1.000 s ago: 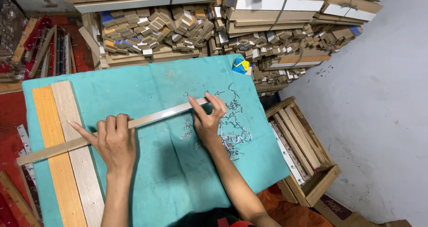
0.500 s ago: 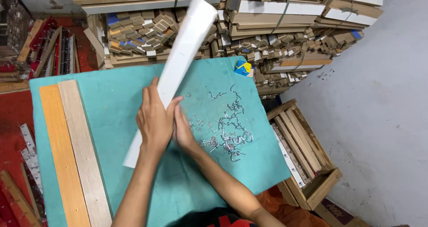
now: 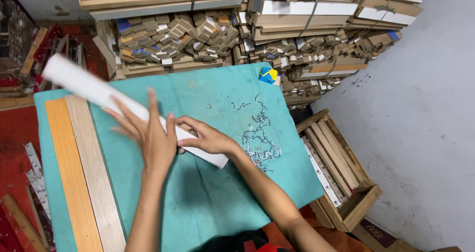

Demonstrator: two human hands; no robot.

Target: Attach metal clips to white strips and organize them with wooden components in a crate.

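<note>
White strip (image 3: 99, 94): long, flat, lies diagonally from upper left of frame down to centre; its upper-left end is motion-blurred and its middle is covered by both hands, so the full outline is hard to make out. Lower end shows just below the right hand, over the teal cloth.

Left hand (image 3: 151, 135): centre-left, fingers spread wide and flat on top of the strip, pressing rather than gripping.

Right hand (image 3: 210, 139): centre, fingers curled narrow around the strip's lower part, thumb side hidden under the palm. Both forearms are cut off at the bottom edge.

Table (image 3: 208, 207): covered with teal cloth; its left edge is cropped. Two wooden slats (image 3: 84, 182), one orange, one pale, lie side by side along the left, running out of the frame at the bottom.

Metal shavings (image 3: 257, 138): loose curled heap right of centre, just beside the right hand.

Wooden crate (image 3: 368, 195): lower right, on the floor beside the table, holds several wooden strips lying lengthwise; near compartment looks dark, contents unclear.

Stacked wood offcuts (image 3: 237, 29): across the top, bundles partly cut off by the frame.
</note>
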